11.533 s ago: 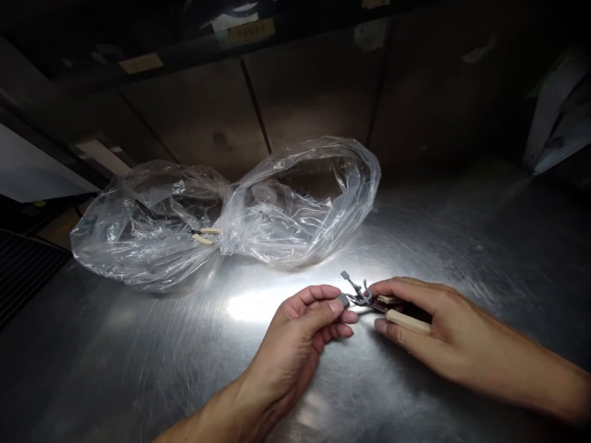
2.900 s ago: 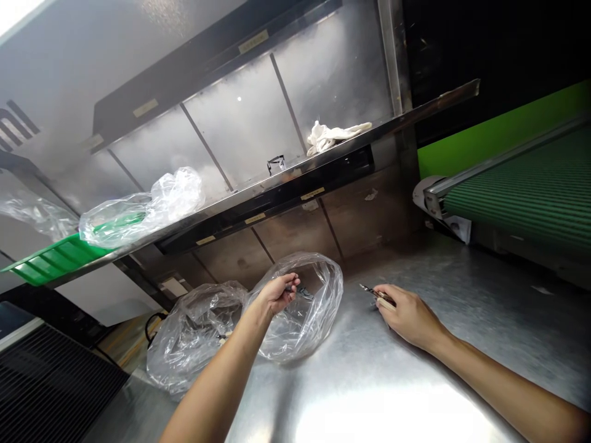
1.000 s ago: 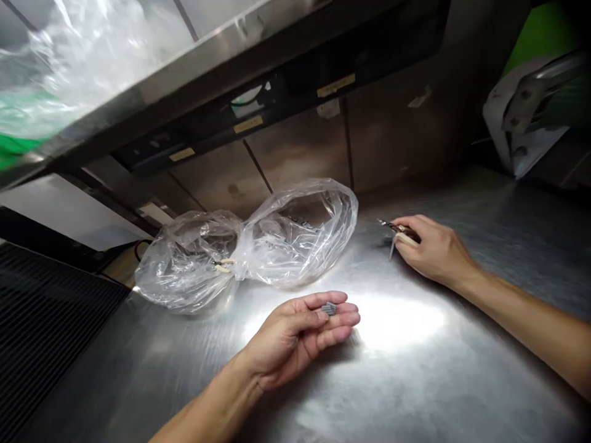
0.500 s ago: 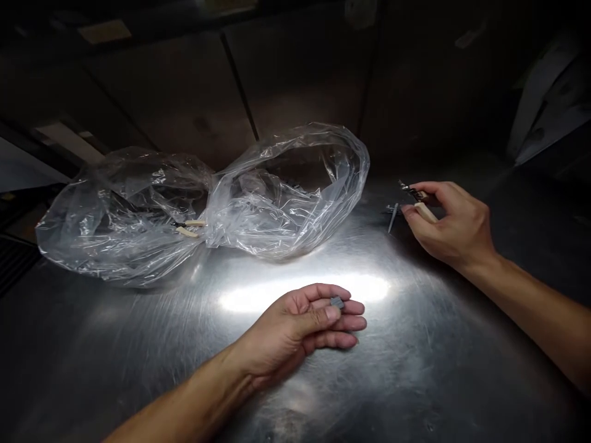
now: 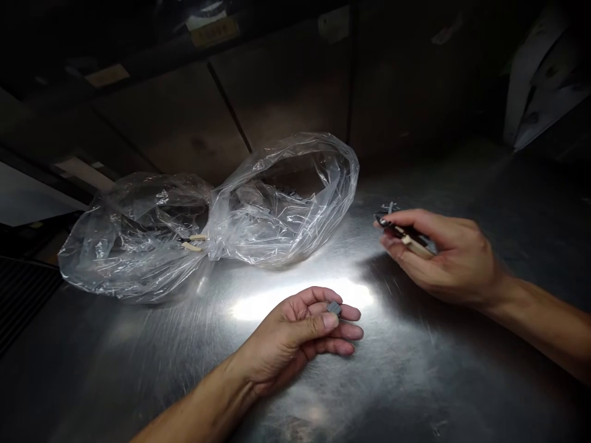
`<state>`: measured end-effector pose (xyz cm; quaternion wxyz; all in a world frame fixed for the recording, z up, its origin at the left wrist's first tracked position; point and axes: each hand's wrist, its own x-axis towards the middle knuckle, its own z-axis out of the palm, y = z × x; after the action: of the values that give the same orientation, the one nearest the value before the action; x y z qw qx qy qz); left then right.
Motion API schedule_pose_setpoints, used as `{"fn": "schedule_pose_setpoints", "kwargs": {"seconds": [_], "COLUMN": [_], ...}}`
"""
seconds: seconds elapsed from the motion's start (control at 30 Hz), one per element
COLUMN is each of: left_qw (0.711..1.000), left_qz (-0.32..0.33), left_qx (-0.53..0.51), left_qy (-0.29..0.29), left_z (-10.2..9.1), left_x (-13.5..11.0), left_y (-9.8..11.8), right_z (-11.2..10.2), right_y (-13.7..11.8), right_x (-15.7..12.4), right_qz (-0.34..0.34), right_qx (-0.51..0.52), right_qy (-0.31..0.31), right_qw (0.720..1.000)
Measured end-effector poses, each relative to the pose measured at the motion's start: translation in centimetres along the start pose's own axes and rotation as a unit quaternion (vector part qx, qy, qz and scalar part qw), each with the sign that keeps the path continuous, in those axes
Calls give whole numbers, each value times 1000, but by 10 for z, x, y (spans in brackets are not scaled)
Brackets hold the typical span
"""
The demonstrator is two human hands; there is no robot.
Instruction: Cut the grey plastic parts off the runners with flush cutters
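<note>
The left hand [image 5: 300, 335] is low over the scratched steel desk [image 5: 415, 381] with its grip closed. Thumb and forefinger pinch a small grey ribbed plastic piece [image 5: 333, 307] at the near edge of the bright glare patch. The right hand [image 5: 446, 258], well apart to the right, has its grip wrapped round a slim cutting tool with cream handles [image 5: 410, 239], dark tip pointing left. In the dim light it looks like a pair of nippers, though I cannot be sure. Just beyond that tip a thin grey plastic offcut [image 5: 390, 207] lies on the desk. Behind both hands sit two crumpled clear plastic bags [image 5: 277, 203], joined at the middle, with small dark parts inside.
</note>
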<state>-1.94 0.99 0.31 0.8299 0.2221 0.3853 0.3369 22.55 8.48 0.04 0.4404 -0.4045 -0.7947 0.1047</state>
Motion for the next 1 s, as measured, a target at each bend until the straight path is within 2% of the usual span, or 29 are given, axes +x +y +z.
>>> {"fn": "schedule_pose_setpoints", "kwargs": {"seconds": [0.2, 0.47, 0.63, 0.87, 1.0], "left_qw": [1000, 999, 998, 997, 995], "left_qz": [29, 43, 37, 44, 69], "left_qx": [-4, 22, 41, 61, 71], "left_qy": [3, 17, 23, 31, 33], "left_z": [0, 3, 2, 1, 0], "left_x": [0, 0, 0, 1, 0], "left_y": [-3, -4, -5, -11, -16], "right_z": [6, 6, 9, 14, 15], "right_y": [-31, -46, -51, -51, -49], "right_x": [-7, -13, -16, -18, -20], "right_qz": [30, 11, -22, -2, 25], "right_qx": [165, 281, 289, 278, 279], "right_qy": [-128, -236, -234, -235, -230], "right_qw": [977, 930, 928, 932, 932]}}
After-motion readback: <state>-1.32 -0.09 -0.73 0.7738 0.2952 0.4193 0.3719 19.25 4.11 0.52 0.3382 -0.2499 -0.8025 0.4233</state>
